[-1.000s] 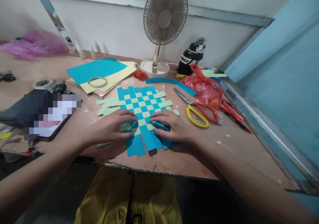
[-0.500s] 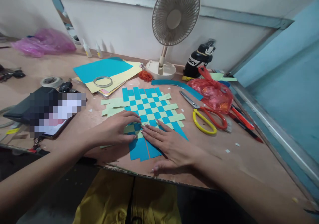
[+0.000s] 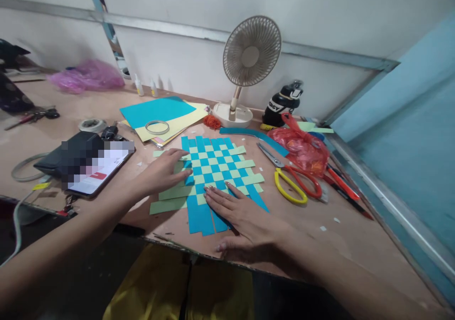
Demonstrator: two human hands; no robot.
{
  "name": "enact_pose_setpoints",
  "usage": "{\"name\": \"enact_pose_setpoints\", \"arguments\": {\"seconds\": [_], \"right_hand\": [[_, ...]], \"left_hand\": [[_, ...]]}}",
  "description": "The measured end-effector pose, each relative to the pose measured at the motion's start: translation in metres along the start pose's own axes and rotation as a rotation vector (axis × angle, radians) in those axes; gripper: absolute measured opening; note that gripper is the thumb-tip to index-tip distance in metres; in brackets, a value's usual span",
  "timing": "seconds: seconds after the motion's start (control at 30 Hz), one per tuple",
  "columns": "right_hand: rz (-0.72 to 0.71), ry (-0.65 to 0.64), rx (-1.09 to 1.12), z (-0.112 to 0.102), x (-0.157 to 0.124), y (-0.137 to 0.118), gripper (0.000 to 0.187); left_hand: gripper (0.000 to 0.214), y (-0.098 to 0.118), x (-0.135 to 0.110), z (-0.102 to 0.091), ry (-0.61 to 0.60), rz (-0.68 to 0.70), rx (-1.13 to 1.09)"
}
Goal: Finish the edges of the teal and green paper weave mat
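Our woven paper mat (image 3: 213,178), blue + pale green strips, lies flat on the wooden desk (image 3: 359,234), roughly mid-desk, right in front of us. L hand (image 3: 159,172) is at the mat's 9 o'clock, fingers open & spread, tips resting on the weave's left side, no grip. R hand (image 3: 236,220) is at 5 o'clock, fingers open, lying flat on the lower strips, no grip either. Loose strip ends stick out past the weave on all sides.

Around the mat: curved blue strip (image 3: 252,135) at 1 o'clock, near; scissors (image 3: 295,182) w/ yellow + red handles at 3, just beside; red plastic bag (image 3: 302,151) at 2; stack of colored paper (image 3: 156,114) w/ a tape ring (image 3: 157,127) on top at 11. Further off: desk fan (image 3: 250,52) at 12–1, black bottle (image 3: 282,104) at 1, phone (image 3: 99,170) at 9, partly blurred, pink plastic bag (image 3: 85,76) at 10.
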State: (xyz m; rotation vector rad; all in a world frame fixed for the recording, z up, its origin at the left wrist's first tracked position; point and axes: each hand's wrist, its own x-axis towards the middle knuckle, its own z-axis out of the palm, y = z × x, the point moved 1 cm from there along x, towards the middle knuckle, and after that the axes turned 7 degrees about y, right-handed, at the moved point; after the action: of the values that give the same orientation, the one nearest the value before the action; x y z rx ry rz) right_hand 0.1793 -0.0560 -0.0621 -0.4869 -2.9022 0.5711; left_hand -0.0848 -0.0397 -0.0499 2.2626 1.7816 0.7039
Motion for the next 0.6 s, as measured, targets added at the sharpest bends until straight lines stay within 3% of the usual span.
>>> {"name": "enact_pose_setpoints", "arguments": {"seconds": [0.1, 0.17, 0.2, 0.27, 0.37, 0.6], "right_hand": [[0.112, 0.163, 0.061, -0.026, 0.008, 0.022, 0.081], [0.386, 0.491, 0.084, -0.051, 0.017, 0.055, 0.056], [0.513, 0.594, 0.115, -0.062, 0.022, 0.074, 0.046], [0.736, 0.641, 0.245, -0.076, 0.033, 0.110, 0.030], [0.830, 0.660, 0.279, -0.081, 0.048, 0.146, 0.025], [0.894, 0.619, 0.417, -0.063, 0.068, 0.168, 0.034]], "left_hand": [[0.065, -0.019, 0.012, -0.005, -0.055, -0.062, 0.102], [0.066, -0.033, 0.022, -0.008, -0.062, -0.131, 0.149], [0.066, -0.040, 0.026, -0.008, -0.053, -0.171, 0.154], [0.062, -0.050, 0.034, -0.007, -0.070, -0.211, 0.140], [0.055, -0.058, 0.042, -0.006, -0.070, -0.218, 0.130], [0.051, -0.059, 0.050, -0.006, -0.097, -0.274, 0.072]]}}
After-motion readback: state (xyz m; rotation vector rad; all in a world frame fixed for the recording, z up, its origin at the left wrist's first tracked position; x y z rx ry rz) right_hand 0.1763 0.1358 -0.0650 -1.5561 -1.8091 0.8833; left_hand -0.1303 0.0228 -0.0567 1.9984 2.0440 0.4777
